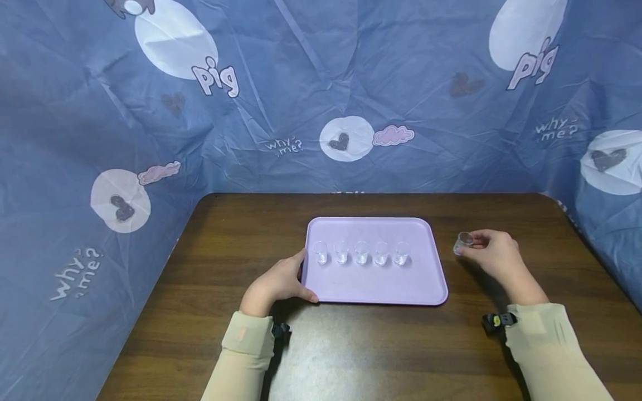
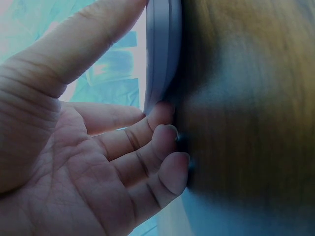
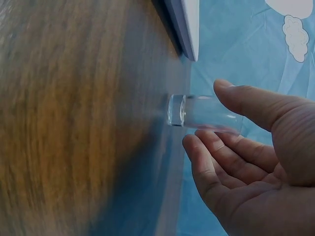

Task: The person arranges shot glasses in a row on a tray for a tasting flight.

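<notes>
A clear shot glass (image 1: 462, 243) is pinched between the thumb and fingers of my right hand (image 1: 495, 255), just right of the tray. In the right wrist view the thick base of this shot glass (image 3: 176, 110) is close to the tabletop. My left hand (image 1: 278, 282) holds the lilac tray (image 1: 376, 287) at its front left corner, thumb at the front edge and fingers along the left side. The left wrist view shows curled fingertips (image 2: 172, 172) against the tabletop beside the tray's rim (image 2: 162, 49). Several clear shot glasses (image 1: 361, 254) stand upright in a row across the tray.
A brown wooden table (image 1: 241, 223) carries everything, its back corners rounded. Blue printed fabric (image 1: 281, 111) hangs behind and along both sides. Dark wrist cameras (image 1: 497, 323) sit at both cuffs.
</notes>
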### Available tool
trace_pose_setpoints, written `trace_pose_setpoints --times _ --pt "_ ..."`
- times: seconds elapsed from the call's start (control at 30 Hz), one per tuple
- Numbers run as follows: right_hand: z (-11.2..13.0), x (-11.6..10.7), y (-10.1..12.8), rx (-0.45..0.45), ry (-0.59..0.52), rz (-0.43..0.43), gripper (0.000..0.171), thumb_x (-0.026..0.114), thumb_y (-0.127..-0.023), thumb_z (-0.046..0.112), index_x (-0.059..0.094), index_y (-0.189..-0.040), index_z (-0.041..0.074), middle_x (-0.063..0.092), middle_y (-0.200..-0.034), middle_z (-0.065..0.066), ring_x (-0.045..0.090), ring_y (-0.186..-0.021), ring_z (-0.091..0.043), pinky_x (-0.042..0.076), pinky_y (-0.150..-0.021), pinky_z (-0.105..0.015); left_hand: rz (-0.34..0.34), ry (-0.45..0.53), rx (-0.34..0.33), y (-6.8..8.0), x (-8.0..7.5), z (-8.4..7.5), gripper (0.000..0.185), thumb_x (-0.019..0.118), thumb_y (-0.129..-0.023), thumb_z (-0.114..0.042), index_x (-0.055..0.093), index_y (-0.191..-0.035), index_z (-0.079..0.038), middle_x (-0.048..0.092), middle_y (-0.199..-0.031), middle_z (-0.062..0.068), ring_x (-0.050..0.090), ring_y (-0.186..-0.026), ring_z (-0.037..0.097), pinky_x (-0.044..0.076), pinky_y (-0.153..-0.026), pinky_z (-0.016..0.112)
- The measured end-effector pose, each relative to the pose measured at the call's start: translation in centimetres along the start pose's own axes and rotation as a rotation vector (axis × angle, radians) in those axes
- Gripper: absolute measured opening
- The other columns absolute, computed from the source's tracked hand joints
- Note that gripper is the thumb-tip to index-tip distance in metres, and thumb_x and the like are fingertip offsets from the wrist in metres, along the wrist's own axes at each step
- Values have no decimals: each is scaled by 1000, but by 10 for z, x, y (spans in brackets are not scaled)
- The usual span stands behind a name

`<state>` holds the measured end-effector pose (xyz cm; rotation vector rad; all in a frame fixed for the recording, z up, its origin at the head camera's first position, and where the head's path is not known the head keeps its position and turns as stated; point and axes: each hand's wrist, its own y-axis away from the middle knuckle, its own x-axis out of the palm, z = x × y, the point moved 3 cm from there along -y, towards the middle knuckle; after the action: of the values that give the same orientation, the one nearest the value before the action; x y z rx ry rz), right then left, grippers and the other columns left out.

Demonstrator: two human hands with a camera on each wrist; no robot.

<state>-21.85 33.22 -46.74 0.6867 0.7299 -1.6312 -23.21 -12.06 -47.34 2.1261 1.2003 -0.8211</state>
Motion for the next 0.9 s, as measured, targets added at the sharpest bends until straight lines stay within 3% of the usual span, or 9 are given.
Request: trace_pose_setpoints --times 0.53,0.9 --pt "0 5 -2 -55 22 -49 35 85 -84 21 73 -102 -7 74 -89 -15 70 -81 -26 48 -74 -40 -5 11 20 2 0 -1 109 102 -58 -20 43 -149 -4 67 -115 12 61 -103 25 47 -94 45" --pt "5 3 3 -24 7 -22 36 84 -86 23 71 -105 -6 73 -93 -16 69 -85 -32 51 -68 -34 1 11 11 0 1 0 109 102 -59 -21 42 -149 -3 65 -119 13 60 -104 25 47 -95 45"
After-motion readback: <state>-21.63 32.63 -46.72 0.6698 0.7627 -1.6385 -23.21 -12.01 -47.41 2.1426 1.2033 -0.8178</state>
